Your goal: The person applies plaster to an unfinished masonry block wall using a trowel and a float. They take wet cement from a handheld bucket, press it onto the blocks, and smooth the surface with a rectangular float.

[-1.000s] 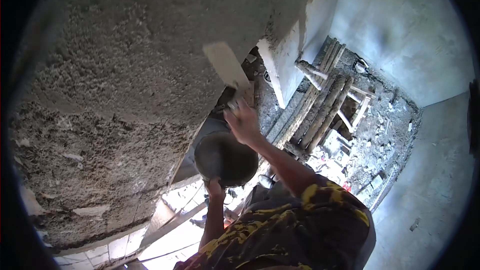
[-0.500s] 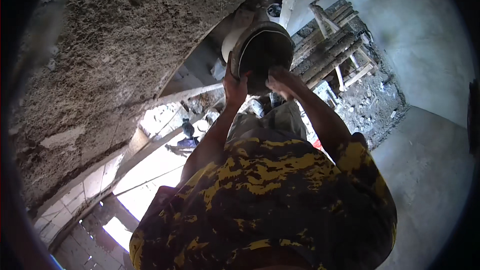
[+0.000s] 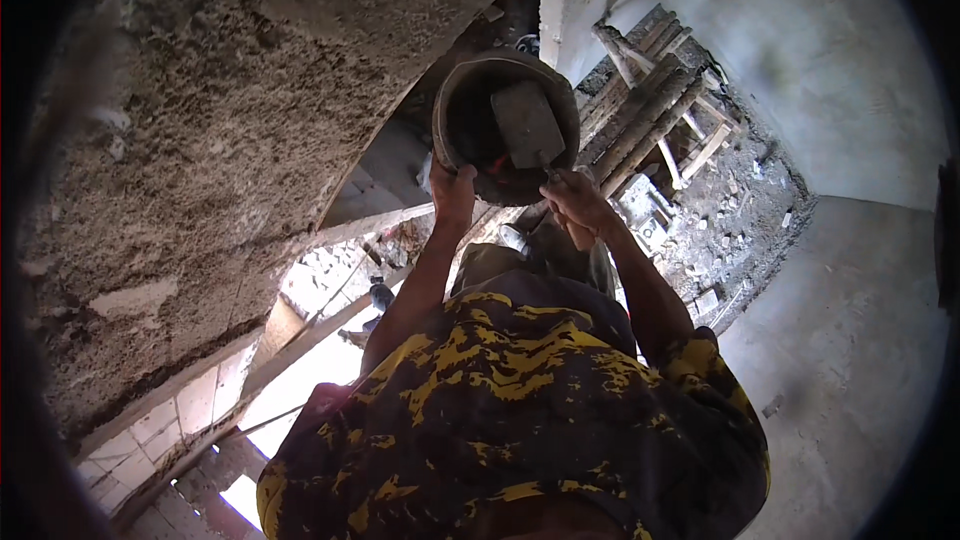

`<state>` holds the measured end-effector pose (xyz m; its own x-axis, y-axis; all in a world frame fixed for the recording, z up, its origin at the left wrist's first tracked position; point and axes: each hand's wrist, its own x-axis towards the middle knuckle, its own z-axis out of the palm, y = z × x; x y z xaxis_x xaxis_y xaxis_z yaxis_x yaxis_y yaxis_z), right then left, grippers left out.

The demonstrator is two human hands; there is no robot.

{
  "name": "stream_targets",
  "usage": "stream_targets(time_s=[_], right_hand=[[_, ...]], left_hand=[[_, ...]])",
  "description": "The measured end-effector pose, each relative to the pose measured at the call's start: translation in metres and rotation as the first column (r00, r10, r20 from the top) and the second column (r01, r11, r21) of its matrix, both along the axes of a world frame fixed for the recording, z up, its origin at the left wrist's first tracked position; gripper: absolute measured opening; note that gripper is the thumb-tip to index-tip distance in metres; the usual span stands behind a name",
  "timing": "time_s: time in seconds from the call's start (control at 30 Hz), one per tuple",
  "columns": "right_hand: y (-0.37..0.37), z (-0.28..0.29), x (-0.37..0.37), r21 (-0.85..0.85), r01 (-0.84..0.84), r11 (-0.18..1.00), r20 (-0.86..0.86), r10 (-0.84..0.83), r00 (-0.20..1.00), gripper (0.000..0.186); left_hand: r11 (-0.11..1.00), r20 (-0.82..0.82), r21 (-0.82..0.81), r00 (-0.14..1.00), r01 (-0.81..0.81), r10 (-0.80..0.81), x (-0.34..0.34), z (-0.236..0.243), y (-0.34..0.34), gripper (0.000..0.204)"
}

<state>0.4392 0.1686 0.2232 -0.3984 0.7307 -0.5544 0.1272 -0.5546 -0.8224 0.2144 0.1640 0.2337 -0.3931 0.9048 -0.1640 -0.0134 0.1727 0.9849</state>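
Observation:
In front of me a dark round bucket is held up, its mouth tipped toward me. My left hand grips its near left rim, thumb over the edge. Wrapped round a handle is my right hand, at the bucket's near right side. The handle belongs to a trowel with a flat, squarish grey blade, which lies across the bucket's opening. Something small and orange-red shows in the bucket below the blade; I cannot make out what it is. The bucket's bottom is in shadow.
A rough, unfinished plaster wall fills the left. Beyond my right hand stands a rough wooden trestle platform, with rubble on the floor around it. Smooth grey wall rises on the right. White tiles line the lower left.
The bucket has tipped more toward me and moved slightly left, showing more of its inside. The trowel blade now shows plainly over its mouth. My right hand has shifted lower.

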Motion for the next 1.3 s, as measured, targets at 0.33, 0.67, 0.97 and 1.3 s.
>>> stream_targets(time_s=[0.33, 0.67, 0.97, 1.3], right_hand=[[0.033, 0.054, 0.090, 0.081, 0.150, 0.985, -0.243, -0.127, 0.962, 0.025], [0.078, 0.104, 0.204, 0.347, 0.258, 0.902, 0.077, -0.302, 0.950, 0.018], [0.105, 0.181, 0.317, 0.676, 0.721, 0.153, -0.024, -0.973, 0.229, 0.033], [0.240, 0.028, 0.171, 0.977, -0.052, 0.207, 0.206, -0.978, -0.023, 0.043]], left_hand=[[0.997, 0.326, -0.074, 0.944, -0.031, 0.054, 0.060, -0.012, 0.067, 0.054], [0.937, 0.397, -0.320, 0.918, 0.139, -0.001, 0.161, -0.015, 0.139, 0.044], [0.932, 0.326, -0.355, 0.945, 0.079, 0.044, 0.101, -0.089, 0.129, 0.045], [0.903, 0.244, -0.192, 0.873, -0.384, 0.423, 0.000, -0.100, -0.021, 0.042]])
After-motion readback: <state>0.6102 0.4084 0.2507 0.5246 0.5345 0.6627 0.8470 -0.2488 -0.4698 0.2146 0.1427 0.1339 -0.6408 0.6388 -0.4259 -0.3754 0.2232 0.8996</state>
